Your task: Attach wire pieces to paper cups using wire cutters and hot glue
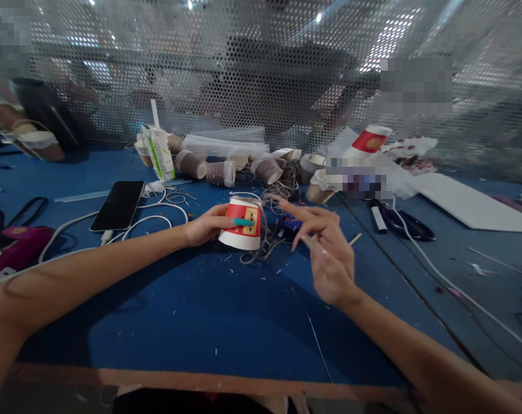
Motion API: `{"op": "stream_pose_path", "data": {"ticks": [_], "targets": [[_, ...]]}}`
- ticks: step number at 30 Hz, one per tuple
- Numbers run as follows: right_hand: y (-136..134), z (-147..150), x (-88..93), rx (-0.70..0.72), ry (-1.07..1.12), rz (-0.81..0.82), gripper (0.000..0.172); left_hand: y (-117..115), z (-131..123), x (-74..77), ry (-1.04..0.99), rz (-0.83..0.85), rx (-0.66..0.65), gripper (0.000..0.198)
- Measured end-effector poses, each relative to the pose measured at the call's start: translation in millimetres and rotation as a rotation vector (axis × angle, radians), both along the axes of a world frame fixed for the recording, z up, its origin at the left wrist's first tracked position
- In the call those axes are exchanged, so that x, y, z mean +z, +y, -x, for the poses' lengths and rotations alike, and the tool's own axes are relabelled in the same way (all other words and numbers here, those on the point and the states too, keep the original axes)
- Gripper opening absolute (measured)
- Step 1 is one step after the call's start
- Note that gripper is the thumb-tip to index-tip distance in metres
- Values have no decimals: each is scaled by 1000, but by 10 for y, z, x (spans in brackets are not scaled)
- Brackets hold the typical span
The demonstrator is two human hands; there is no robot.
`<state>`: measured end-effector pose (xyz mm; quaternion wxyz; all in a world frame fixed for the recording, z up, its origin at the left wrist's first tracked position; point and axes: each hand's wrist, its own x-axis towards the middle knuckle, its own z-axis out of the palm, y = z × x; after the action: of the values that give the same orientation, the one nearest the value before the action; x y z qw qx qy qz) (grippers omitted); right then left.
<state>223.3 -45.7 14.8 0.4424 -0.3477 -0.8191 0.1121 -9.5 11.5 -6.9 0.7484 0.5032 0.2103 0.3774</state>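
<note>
My left hand (207, 225) is closed around a red-and-white paper cup (239, 238), which is upside down with its wide rim lowest. The thumb, with a long teal nail, lies across the cup's yellow label. Grey-brown cord (264, 221) hangs along the cup's right side and loops onto the table below it. To the right of the cup, my right hand (325, 247) is raised with its fingers apart, slightly blurred, and no held thing shows in it. A dark blue object (292, 223) lies behind its fingers, mostly hidden, so its kind is unclear.
Behind the cup lie several cord-wrapped cups (220, 172) and tangled cord (287, 181). A phone (118, 204) with a white cable is at left, near a purple tool (17, 247). At right are another red cup (371, 140), scissors (410, 224) and a white board (472, 201).
</note>
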Motion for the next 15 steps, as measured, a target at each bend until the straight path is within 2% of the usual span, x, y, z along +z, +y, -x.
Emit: {"op": "stream_pose_path", "data": {"ticks": [4,15], "targets": [[-91,76,70,131,-105,20,26,-14,5,40,-30,-9,-37,54],[-58,57,82,69,-153,59,21,-17,46,38,-44,-29,-117,53]]}}
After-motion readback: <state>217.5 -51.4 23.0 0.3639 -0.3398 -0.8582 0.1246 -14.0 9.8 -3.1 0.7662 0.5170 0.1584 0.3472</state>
